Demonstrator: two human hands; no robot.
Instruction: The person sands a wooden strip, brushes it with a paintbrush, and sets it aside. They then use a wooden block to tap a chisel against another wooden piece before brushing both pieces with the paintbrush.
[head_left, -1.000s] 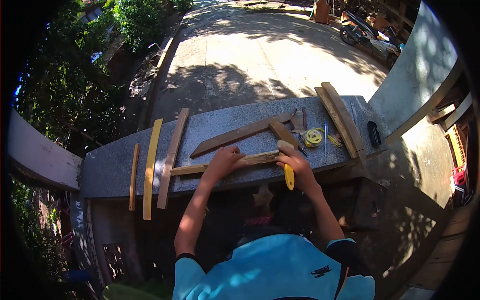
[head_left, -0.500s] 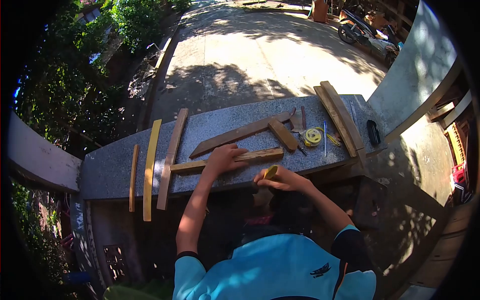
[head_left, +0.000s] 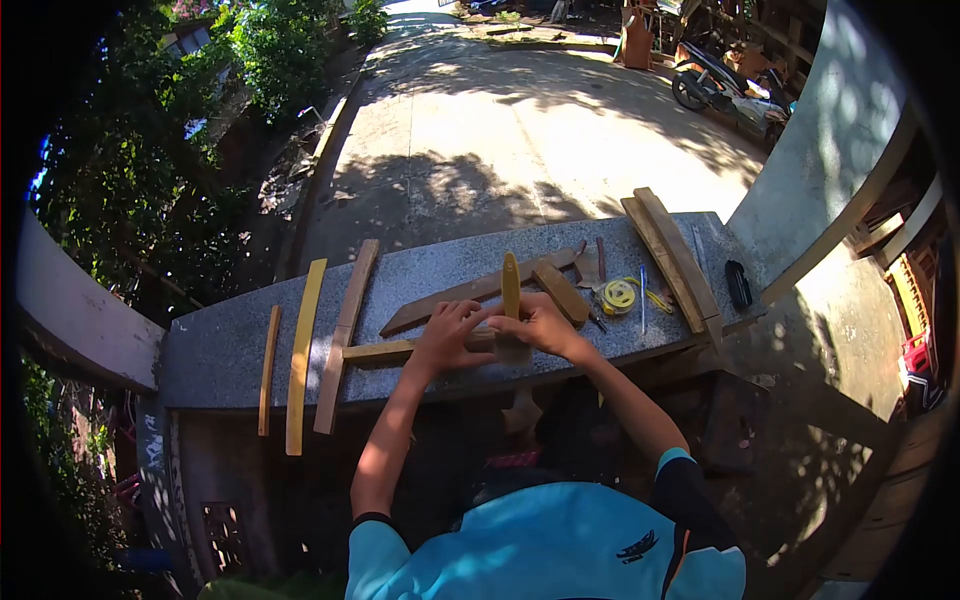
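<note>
My right hand [head_left: 541, 326] grips a yellow-handled paintbrush [head_left: 511, 285], its handle pointing up and its wide, flat end low over a wooden strip. Lying across the strip [head_left: 380, 352], my left hand [head_left: 450, 338] has its fingers curled over the wood and hides part of it. The fingertips of both hands are close together. Just beyond them lie a longer brown board [head_left: 440, 305] and a short wooden block [head_left: 562, 292]. The strip's left end touches another upright-lying board [head_left: 345, 335].
On the stone bench [head_left: 215, 350], a yellow strip [head_left: 305, 355] and a thin stick [head_left: 269, 370] lie left. Right are a yellow tape measure [head_left: 619, 294], a pen [head_left: 643, 298], two long boards [head_left: 675, 260] and a black object [head_left: 738, 286]. A motorbike [head_left: 725, 85] stands beyond.
My right hand has moved up and left with the paintbrush, from the bench's front edge to the strip beside my left hand. The brush handle now points upward.
</note>
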